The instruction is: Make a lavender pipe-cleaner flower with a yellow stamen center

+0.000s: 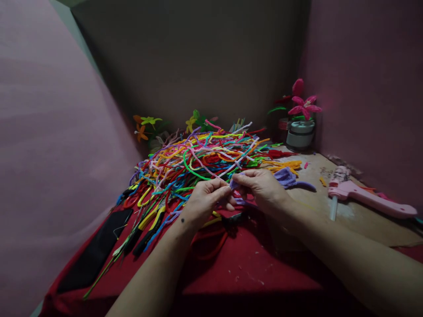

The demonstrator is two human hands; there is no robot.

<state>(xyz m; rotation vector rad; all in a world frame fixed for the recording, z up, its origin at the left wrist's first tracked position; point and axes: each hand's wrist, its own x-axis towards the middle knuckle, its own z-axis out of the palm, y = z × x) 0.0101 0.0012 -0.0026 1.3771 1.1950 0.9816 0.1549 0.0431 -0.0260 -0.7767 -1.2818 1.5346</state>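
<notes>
A small purple fuzzy-stem piece (235,182) is pinched between both hands, in front of the heaped stems.

It is gripped by the thumb and fingers of the left hand (211,196) and of the right hand (259,182), above the red cloth (257,273); its shape is largely hidden by the fingers. It could be bent out of shape if it were squeezed unevenly, or dropped if either pinch were loosened. Stray ends of the multicoloured pile of fuzzy stems (214,154), just beyond the knuckles, could be snagged. The pink plastic glue gun (373,200) might be knocked if the right forearm were swung outward.
</notes>
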